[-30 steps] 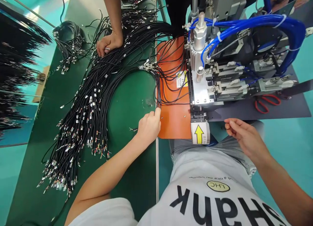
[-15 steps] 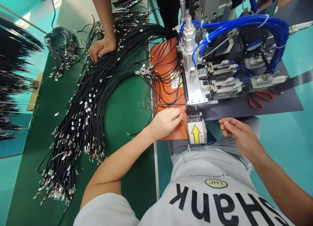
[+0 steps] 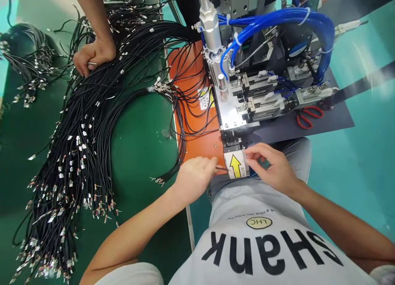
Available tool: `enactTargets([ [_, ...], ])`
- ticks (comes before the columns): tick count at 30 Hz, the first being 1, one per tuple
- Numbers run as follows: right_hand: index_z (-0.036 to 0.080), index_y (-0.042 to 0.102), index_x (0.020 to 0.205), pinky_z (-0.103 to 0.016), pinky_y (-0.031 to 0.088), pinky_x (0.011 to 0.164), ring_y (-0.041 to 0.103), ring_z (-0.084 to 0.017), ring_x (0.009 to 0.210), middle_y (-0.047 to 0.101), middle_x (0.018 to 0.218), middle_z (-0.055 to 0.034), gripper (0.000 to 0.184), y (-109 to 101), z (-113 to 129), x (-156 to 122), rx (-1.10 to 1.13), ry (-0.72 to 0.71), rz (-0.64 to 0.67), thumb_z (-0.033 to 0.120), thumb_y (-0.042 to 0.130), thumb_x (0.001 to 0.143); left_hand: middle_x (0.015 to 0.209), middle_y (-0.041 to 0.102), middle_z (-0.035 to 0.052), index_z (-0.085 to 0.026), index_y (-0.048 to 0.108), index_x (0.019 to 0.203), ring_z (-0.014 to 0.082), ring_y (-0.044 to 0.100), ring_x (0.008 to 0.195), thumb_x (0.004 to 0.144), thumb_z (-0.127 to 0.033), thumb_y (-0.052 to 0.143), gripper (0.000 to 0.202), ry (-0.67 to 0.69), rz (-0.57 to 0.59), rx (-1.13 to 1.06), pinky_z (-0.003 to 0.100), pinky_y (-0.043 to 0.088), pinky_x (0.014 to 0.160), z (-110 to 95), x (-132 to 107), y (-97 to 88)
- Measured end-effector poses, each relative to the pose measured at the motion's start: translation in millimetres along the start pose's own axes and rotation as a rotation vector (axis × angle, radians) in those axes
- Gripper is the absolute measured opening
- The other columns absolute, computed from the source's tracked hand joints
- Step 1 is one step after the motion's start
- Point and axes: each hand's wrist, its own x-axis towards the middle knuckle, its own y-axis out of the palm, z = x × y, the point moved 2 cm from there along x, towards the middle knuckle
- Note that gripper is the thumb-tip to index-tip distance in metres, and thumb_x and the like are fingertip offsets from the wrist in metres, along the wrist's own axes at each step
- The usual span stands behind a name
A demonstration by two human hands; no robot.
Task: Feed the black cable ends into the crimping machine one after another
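My left hand [image 3: 197, 176] is closed on a black cable [image 3: 221, 168], whose end sticks out to the right over the edge of the orange panel. The cable end points at the white plate with a yellow arrow [image 3: 235, 165] on the machine's front. Beside that plate, on its right, is my right hand [image 3: 273, 165], thumb and fingertips apart and nothing visible between them. A bundle of black cables [image 3: 182, 143] with bare coloured wire ends lies over the orange panel [image 3: 205, 149], left of the machine [image 3: 228, 96].
Another person's hand [image 3: 94, 56] rests on a large heap of black cables [image 3: 83, 124] on the green table [image 3: 142, 137]. Thick blue hoses [image 3: 277, 17] arch over the machine. Red-handled scissors [image 3: 309, 117] lie on the dark board [image 3: 336, 120] at right.
My left hand has moved down and now shows a cable end past its fingers. My right hand has come left to the arrow plate. The view has shifted right.
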Motion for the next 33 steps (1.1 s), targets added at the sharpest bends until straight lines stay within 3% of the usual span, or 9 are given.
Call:
enactTargets([
  [2, 0.030, 0.064, 0.120, -0.035, 0.049, 0.073, 0.062, -0.017, 0.077, 0.066, 0.097, -0.0028, 0.032, 12.5, 9.7, 2.9, 0.006, -0.114, 0.052, 0.023, 0.066, 0.089, 0.071, 0.067, 0.0045, -0.015, 0.063, 0.102, 0.0185, 0.062, 0.065, 0.101, -0.029, 0.045, 0.023, -0.201, 0.058, 0.055, 0.032, 0.040, 0.058, 4.2, -6.4, 2.7],
  [4, 0.030, 0.061, 0.124, -0.034, 0.050, 0.072, 0.063, -0.016, 0.075, 0.067, 0.097, -0.0019, 0.041, 24.2, 16.3, 6.5, 0.092, -0.144, 0.066, 0.023, 0.072, 0.085, 0.073, 0.068, 0.0053, -0.015, 0.064, 0.101, 0.0201, 0.063, 0.066, 0.101, -0.030, 0.043, 0.025, -0.264, 0.108, 0.066, 0.033, 0.039, 0.058, 4.3, -7.9, 6.0],
  [8, 0.025, 0.071, 0.098, -0.030, 0.049, 0.066, 0.061, -0.014, 0.070, 0.070, 0.088, -0.0011, 0.012, 34.3, 21.0, 13.6, 0.181, -0.065, -0.037, 0.023, 0.072, 0.086, 0.076, 0.067, 0.0068, -0.015, 0.063, 0.103, 0.0225, 0.063, 0.069, 0.101, -0.030, 0.042, 0.026, -0.287, 0.137, 0.001, 0.035, 0.041, 0.062, -2.0, -0.3, 6.9],
  [13, 0.023, 0.073, 0.087, -0.030, 0.048, 0.063, 0.060, -0.014, 0.070, 0.070, 0.084, -0.0014, 0.003, 26.6, 19.6, 17.2, 0.164, -0.010, -0.094, 0.021, 0.071, 0.086, 0.102, 0.068, 0.0083, -0.017, 0.055, 0.116, 0.0193, 0.064, 0.091, 0.099, -0.028, 0.048, 0.021, -0.238, 0.020, -0.599, 0.032, 0.050, 0.081, -10.2, 21.5, 1.8],
  [17, 0.024, 0.074, 0.094, -0.031, 0.048, 0.064, 0.060, -0.016, 0.071, 0.070, 0.087, -0.0029, 0.008, 15.8, 9.5, 15.2, 0.168, 0.051, -0.096, 0.027, 0.071, 0.087, 0.089, 0.070, 0.0024, -0.020, 0.064, 0.102, 0.0135, 0.065, 0.078, 0.099, -0.026, 0.051, 0.014, -0.289, -0.069, -0.891, 0.026, 0.052, 0.075, -6.7, 35.8, 4.5],
  [21, 0.023, 0.074, 0.099, -0.030, 0.052, 0.065, 0.063, -0.017, 0.075, 0.071, 0.086, -0.0030, 0.017, 6.7, -4.0, 16.1, 0.383, 0.210, -0.065, 0.034, 0.073, 0.086, 0.087, 0.073, 0.0010, -0.021, 0.069, 0.104, 0.0125, 0.066, 0.075, 0.098, -0.026, 0.054, 0.017, -0.340, -0.107, -0.943, 0.024, 0.052, 0.071, -3.7, 42.4, 7.2],
  [25, 0.022, 0.074, 0.088, -0.027, 0.052, 0.062, 0.060, -0.013, 0.065, 0.069, 0.077, -0.0003, 0.016, 3.4, -5.7, 25.4, 0.589, 0.297, 0.003, 0.036, 0.075, 0.084, 0.088, 0.074, 0.0022, -0.021, 0.070, 0.102, 0.0136, 0.066, 0.075, 0.097, -0.026, 0.055, 0.017, -0.339, -0.119, -0.923, 0.025, 0.053, 0.071, -6.6, 44.2, 8.5],
  [29, 0.020, 0.072, 0.080, -0.024, 0.049, 0.057, 0.056, -0.011, 0.059, 0.067, 0.071, 0.0016, 0.017, 9.2, -4.3, 30.8, 0.630, 0.329, 0.058, 0.034, 0.081, 0.077, 0.086, 0.072, 0.0013, -0.020, 0.069, 0.099, 0.0114, 0.063, 0.070, 0.095, -0.026, 0.058, 0.013, -0.384, -0.166, -0.906, 0.023, 0.051, 0.065, -10.7, 42.9, 11.8],
  [33, 0.021, 0.071, 0.079, -0.024, 0.048, 0.056, 0.057, -0.011, 0.060, 0.067, 0.071, 0.0014, 0.018, 17.4, -7.9, 26.4, 0.558, 0.308, -0.006, 0.033, 0.084, 0.073, 0.085, 0.072, 0.0006, -0.019, 0.067, 0.098, 0.0097, 0.064, 0.068, 0.094, -0.025, 0.061, 0.009, -0.446, -0.259, -0.937, 0.020, 0.052, 0.064, -13.3, 42.0, 16.0],
])
